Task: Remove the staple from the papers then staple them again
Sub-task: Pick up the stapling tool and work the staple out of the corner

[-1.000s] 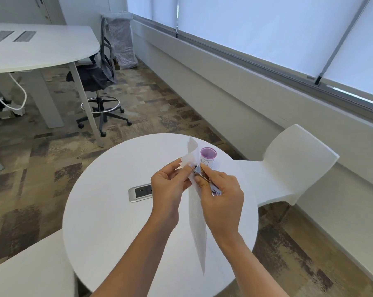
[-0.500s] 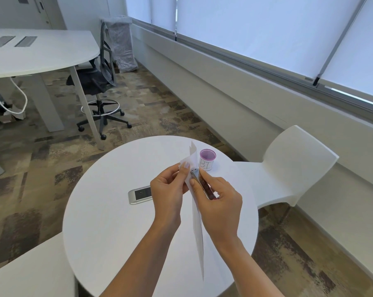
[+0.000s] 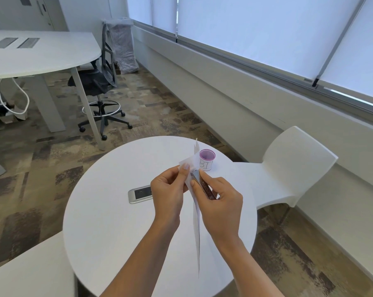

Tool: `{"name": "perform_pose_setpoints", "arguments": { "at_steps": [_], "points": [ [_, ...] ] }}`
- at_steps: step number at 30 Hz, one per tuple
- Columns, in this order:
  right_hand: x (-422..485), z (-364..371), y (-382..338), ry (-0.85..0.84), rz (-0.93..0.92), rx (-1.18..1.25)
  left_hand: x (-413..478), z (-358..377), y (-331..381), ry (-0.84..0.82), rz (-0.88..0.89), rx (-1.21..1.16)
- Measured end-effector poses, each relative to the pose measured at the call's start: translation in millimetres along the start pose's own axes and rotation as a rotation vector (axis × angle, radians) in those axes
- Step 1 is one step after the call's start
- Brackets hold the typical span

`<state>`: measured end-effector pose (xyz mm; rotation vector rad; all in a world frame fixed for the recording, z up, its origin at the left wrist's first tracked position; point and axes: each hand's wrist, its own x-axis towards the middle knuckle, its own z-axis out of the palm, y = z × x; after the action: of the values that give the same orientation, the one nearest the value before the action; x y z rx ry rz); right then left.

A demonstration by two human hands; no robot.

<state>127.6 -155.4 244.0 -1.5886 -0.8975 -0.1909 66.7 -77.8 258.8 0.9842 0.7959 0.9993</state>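
I hold white papers [image 3: 196, 228] edge-on above the round white table [image 3: 108, 228]. My left hand [image 3: 168, 189] pinches their upper corner between thumb and fingers. My right hand [image 3: 220, 200] grips a small metal stapler [image 3: 203, 185], dark with a shiny top, whose front end sits at the papers' corner just beside my left fingertips. The staple itself is too small to make out.
A small purple-rimmed cup [image 3: 207, 160] marked "BI" stands on the table just behind my hands. A silver power outlet plate [image 3: 140, 194] is set in the tabletop to the left. A white chair [image 3: 288, 172] stands right of the table; a desk and office chair [image 3: 100, 82] stand far left.
The stapler has turned from shiny side to dark side up, and its tip has stayed at the papers' corner. Both hands have shifted slightly; the papers hang more edge-on.
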Motion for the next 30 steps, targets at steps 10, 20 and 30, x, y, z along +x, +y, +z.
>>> {"name": "perform_pose_setpoints", "arguments": {
  "at_steps": [10,20,30],
  "points": [
    [2.4,-2.6,0.6,0.007,0.001,-0.002,-3.0,0.1,-4.4,-0.057,0.000,0.036],
    [4.6,2.6,2.5,0.016,0.256,0.220,-2.4,-3.1,-1.3,-0.063,0.018,0.044],
    [5.5,1.8,5.9,-0.070,0.366,0.236,2.8,-8.5,3.9,-0.061,-0.026,0.060]
  ]
}}
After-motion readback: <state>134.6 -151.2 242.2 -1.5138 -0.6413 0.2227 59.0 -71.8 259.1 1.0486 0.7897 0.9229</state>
